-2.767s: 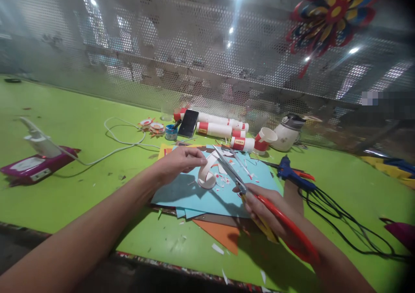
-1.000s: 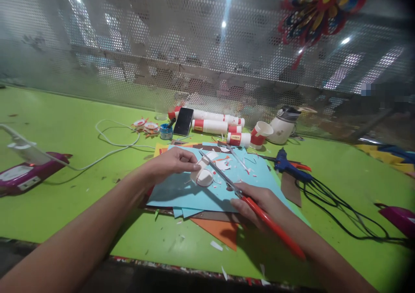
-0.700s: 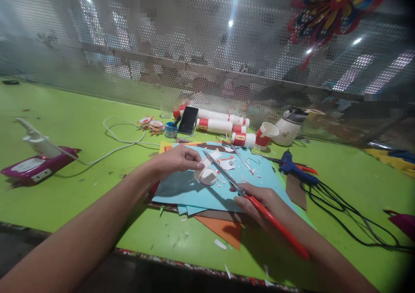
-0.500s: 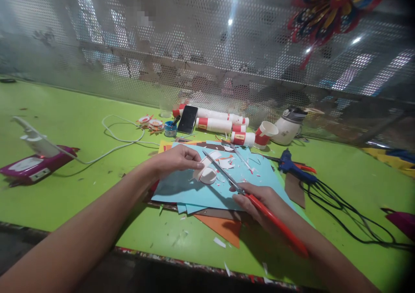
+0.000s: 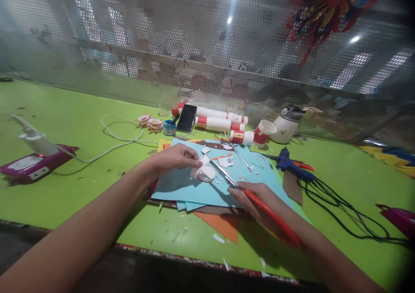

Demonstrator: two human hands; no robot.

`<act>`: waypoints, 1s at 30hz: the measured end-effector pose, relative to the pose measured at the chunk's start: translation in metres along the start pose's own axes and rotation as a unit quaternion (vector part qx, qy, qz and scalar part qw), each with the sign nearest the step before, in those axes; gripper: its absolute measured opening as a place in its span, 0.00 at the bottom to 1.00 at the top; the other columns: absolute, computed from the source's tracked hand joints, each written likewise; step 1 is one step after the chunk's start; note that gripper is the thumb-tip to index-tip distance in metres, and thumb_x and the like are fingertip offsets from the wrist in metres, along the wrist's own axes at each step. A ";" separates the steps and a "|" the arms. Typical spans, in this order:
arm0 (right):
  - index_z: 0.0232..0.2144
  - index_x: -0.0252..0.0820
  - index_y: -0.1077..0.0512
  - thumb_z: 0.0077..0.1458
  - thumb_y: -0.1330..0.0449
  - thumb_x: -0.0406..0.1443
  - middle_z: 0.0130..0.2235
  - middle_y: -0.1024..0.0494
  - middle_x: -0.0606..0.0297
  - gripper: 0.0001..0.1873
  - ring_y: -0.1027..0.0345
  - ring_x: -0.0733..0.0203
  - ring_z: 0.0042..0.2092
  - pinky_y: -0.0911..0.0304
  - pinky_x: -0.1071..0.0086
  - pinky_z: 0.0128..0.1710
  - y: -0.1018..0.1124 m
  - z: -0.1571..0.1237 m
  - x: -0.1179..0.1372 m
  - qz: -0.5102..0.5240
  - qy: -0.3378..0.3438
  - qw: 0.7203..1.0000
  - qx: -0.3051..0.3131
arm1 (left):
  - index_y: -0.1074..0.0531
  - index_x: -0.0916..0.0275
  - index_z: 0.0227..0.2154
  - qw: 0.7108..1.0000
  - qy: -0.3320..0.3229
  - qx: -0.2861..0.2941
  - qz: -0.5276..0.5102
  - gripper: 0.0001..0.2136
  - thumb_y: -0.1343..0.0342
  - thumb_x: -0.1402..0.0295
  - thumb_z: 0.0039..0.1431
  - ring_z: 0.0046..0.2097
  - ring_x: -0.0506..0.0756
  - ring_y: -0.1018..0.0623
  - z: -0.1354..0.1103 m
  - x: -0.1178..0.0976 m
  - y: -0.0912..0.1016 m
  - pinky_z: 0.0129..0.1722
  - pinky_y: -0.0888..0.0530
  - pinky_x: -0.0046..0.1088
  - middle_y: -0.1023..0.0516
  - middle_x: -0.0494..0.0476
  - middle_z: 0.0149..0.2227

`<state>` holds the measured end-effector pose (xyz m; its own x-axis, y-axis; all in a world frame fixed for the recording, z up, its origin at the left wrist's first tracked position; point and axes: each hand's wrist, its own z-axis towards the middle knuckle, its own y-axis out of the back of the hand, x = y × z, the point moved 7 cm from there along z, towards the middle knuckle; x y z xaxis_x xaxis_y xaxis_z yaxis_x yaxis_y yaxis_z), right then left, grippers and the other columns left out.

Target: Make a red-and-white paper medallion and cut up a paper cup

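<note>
My left hand, its thumb and fingers pinched together, holds a curved white piece of paper cup above light blue paper. A round white disc shows just beneath that piece; whether the two are joined I cannot tell. My right hand is wrapped round red-handled scissors. Their blades lie nearly together and point up and left, against the right edge of the cup piece. At the blade tips is a small white scrap. More white cuttings lie to the right of the blades.
Behind the paper lie white-and-red paper cups, a phone and a blue jar. A blue glue gun with black cable is at right, near a kettle. A purple power strip stands at left.
The scissor blades have closed and the red handles have come together. A small white scrap now sits apart at the tips, and the strip in my left hand looks shorter.
</note>
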<state>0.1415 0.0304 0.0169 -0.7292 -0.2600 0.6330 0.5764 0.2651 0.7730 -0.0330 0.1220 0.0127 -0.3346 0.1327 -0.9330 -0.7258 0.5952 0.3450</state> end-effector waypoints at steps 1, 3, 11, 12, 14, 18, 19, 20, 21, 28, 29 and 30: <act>0.22 0.41 0.42 0.62 0.55 0.48 0.22 0.40 0.71 0.23 0.47 0.68 0.25 0.51 0.74 0.24 0.000 0.000 0.000 -0.002 0.001 1.000 0.002 | 0.27 0.67 0.23 1.000 0.001 0.000 -0.001 0.13 0.40 0.60 0.48 0.22 0.46 0.43 0.000 0.001 0.000 0.23 0.50 0.26 0.34 0.48 0.18; 0.22 0.41 0.41 0.62 0.54 0.48 0.23 0.40 0.71 0.22 0.47 0.68 0.26 0.50 0.73 0.25 0.001 0.000 0.000 -0.011 0.005 1.000 -0.002 | 0.28 0.67 0.23 1.000 0.000 -0.003 -0.008 0.13 0.39 0.60 0.48 0.22 0.46 0.44 0.001 0.002 0.002 0.23 0.50 0.26 0.35 0.47 0.18; 0.22 0.42 0.38 0.60 0.52 0.50 0.21 0.32 0.67 0.22 0.36 0.63 0.25 0.41 0.70 0.26 0.034 -0.006 0.008 0.057 0.021 0.995 -0.076 | 0.27 0.66 0.24 0.998 -0.037 0.025 -0.039 0.11 0.40 0.61 0.49 0.25 0.47 0.38 -0.009 -0.016 -0.007 0.26 0.44 0.24 0.31 0.49 0.22; 0.22 0.41 0.37 0.59 0.50 0.49 0.22 0.30 0.66 0.21 0.34 0.63 0.26 0.40 0.70 0.28 0.038 -0.007 0.011 0.063 0.026 0.993 -0.095 | 0.27 0.66 0.23 0.997 -0.038 0.051 -0.038 0.10 0.40 0.62 0.49 0.27 0.48 0.35 -0.011 -0.019 -0.015 0.28 0.41 0.25 0.30 0.50 0.23; 0.24 0.40 0.34 0.57 0.46 0.47 0.25 0.28 0.64 0.18 0.32 0.62 0.28 0.38 0.70 0.29 0.042 -0.008 0.017 0.071 0.031 0.990 -0.120 | 0.27 0.66 0.23 0.993 -0.049 0.100 -0.033 0.10 0.40 0.63 0.50 0.28 0.49 0.34 -0.013 -0.025 -0.033 0.31 0.39 0.26 0.29 0.50 0.23; 0.31 0.40 0.30 0.56 0.43 0.40 0.29 0.26 0.66 0.09 0.32 0.63 0.31 0.37 0.72 0.31 0.029 -0.005 0.030 0.098 0.055 0.989 -0.100 | 0.26 0.66 0.25 0.982 -0.064 0.170 -0.055 0.10 0.41 0.63 0.51 0.29 0.49 0.34 -0.013 -0.026 -0.063 0.32 0.39 0.26 0.30 0.49 0.23; 0.31 0.40 0.31 0.55 0.42 0.38 0.29 0.26 0.66 0.06 0.33 0.63 0.31 0.37 0.72 0.31 0.025 -0.004 0.031 0.111 0.060 0.987 -0.097 | 0.26 0.66 0.25 0.980 -0.061 0.179 -0.062 0.10 0.41 0.63 0.51 0.29 0.49 0.33 -0.013 -0.026 -0.068 0.33 0.39 0.26 0.30 0.49 0.24; 0.31 0.40 0.31 0.55 0.41 0.36 0.30 0.26 0.67 0.05 0.33 0.64 0.31 0.37 0.73 0.32 0.022 -0.003 0.031 0.127 0.061 0.985 -0.097 | 0.26 0.66 0.25 0.978 -0.055 0.187 -0.068 0.10 0.41 0.63 0.52 0.30 0.49 0.33 -0.013 -0.024 -0.072 0.33 0.38 0.26 0.29 0.49 0.24; 0.31 0.40 0.32 0.54 0.41 0.35 0.30 0.26 0.68 0.04 0.33 0.65 0.31 0.37 0.73 0.31 0.020 -0.003 0.029 0.147 0.057 0.983 -0.098 | 0.26 0.66 0.26 0.977 -0.048 0.192 -0.073 0.09 0.41 0.63 0.52 0.30 0.50 0.32 -0.014 -0.024 -0.074 0.33 0.38 0.27 0.29 0.50 0.24; 0.43 0.44 0.32 0.56 0.41 0.40 0.28 0.28 0.69 0.12 0.32 0.62 0.29 0.35 0.69 0.28 0.009 0.001 -0.008 0.362 -0.012 0.927 -0.098 | 0.26 0.66 0.26 0.981 -0.048 0.172 -0.074 0.10 0.41 0.63 0.51 0.29 0.50 0.34 -0.014 -0.022 -0.070 0.30 0.41 0.27 0.31 0.50 0.24; 0.45 0.44 0.32 0.56 0.41 0.40 0.28 0.28 0.68 0.15 0.31 0.61 0.29 0.35 0.68 0.29 0.009 0.002 -0.013 0.380 -0.019 0.919 -0.105 | 0.26 0.66 0.26 0.982 -0.048 0.165 -0.074 0.09 0.41 0.63 0.51 0.28 0.49 0.36 -0.013 -0.021 -0.069 0.29 0.42 0.26 0.31 0.49 0.24; 0.46 0.44 0.32 0.56 0.41 0.41 0.28 0.28 0.68 0.17 0.31 0.61 0.30 0.34 0.67 0.30 0.009 0.004 -0.017 0.387 -0.023 0.915 -0.113 | 0.26 0.66 0.26 0.983 -0.047 0.160 -0.073 0.10 0.42 0.63 0.51 0.28 0.49 0.37 -0.013 -0.021 -0.068 0.28 0.43 0.26 0.32 0.49 0.24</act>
<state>0.1577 0.0404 0.0125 -0.0813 -0.0343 0.9961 0.9844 0.1539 0.0857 0.0156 0.0682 0.0097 -0.1734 0.0915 -0.9806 -0.5299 0.8306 0.1712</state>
